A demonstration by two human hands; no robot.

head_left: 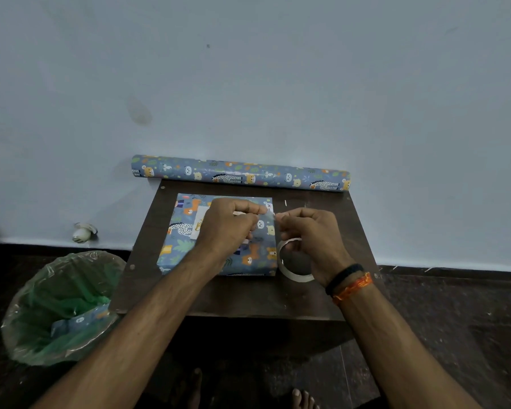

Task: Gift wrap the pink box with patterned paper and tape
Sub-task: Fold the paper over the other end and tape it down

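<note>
Above wrapped box (pixel 219 255): both hands' fingers (pixel 255 210) pinching tape strip (pixel 270 215).

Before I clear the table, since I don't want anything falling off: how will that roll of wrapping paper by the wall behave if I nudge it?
The roll of wrapping paper is a long cylinder, so it will probably roll. Both ends overhang the table, so it could tip off. Being paper, it is likely light and easily dented.

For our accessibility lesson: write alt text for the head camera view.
Two bare hands, left hand and right hand, stretch a clear tape strip above a box wrapped in blue animal-print paper on a small dark wooden table; a clear tape roll sits beside it.
</note>
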